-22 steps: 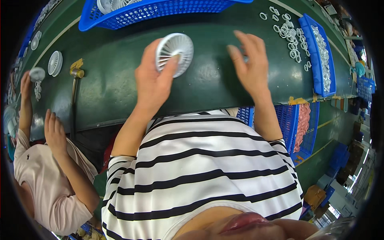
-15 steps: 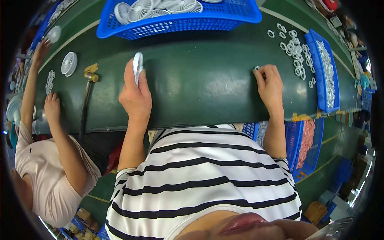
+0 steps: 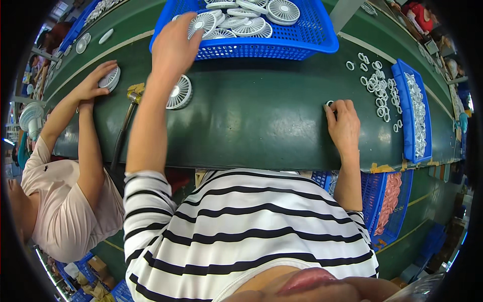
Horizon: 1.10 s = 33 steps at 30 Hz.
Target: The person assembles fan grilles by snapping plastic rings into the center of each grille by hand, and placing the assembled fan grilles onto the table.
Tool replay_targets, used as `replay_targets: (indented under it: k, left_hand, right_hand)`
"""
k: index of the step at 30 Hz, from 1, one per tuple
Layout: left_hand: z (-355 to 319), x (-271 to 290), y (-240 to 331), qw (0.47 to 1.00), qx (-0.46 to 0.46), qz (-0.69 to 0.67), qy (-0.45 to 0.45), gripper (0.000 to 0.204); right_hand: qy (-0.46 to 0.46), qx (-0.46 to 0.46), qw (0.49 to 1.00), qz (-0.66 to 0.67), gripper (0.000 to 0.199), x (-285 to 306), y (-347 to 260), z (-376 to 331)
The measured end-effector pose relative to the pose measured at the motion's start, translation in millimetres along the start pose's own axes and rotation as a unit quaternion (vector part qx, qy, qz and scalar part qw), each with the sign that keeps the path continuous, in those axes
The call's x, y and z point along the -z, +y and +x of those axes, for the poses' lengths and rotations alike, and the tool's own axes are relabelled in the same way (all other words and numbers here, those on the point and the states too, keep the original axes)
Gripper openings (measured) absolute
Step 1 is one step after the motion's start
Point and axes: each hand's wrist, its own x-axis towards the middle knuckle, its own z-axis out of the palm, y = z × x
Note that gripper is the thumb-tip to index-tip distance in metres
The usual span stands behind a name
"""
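Since half a second ago, the left hand has gone from the near part of the green table up to the far blue basket, and the white fan grille it held on edge now lies on the table just near the basket, under the left forearm. Nearest the person, the right hand rests knuckles up on the table at the right, its fingertips pinched on a small white ring. Farther right, loose white rings are scattered beside a narrow blue tray full of more rings. At the far side, the left hand reaches over the basket's near rim with fingers spread, touching one of the white grilles piled inside; whether it grips one, I cannot tell. At the left, a co-worker's hand presses on another white grille, with a brass-tipped hose tool lying just right of it.
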Motion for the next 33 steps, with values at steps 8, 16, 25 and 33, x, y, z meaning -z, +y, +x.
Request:
replay_targets:
  k: [8,16,25,33]
  left_hand:
    - [97,-69,-89,0.963,-0.055,0.018,-0.264,0.082]
    - [43,-2,-17,0.988,-0.006,0.043,-0.15,0.04]
    - [-76,-8,101,0.897,0.034,-0.428,0.109,0.02]
    - [-98,-22,113,0.733,0.23,-0.633,-0.094,0.031]
  right_hand:
    - [0.069,0.029,0.994,0.08,0.007,-1,3,-6]
    - [0.244,0.125,0.938,0.214,0.015,2,-16,-4]
    - [0.281,0.265,0.896,0.219,0.023,9,-56,-2]
    - [0.26,0.347,0.875,0.215,0.026,3,-88,7]
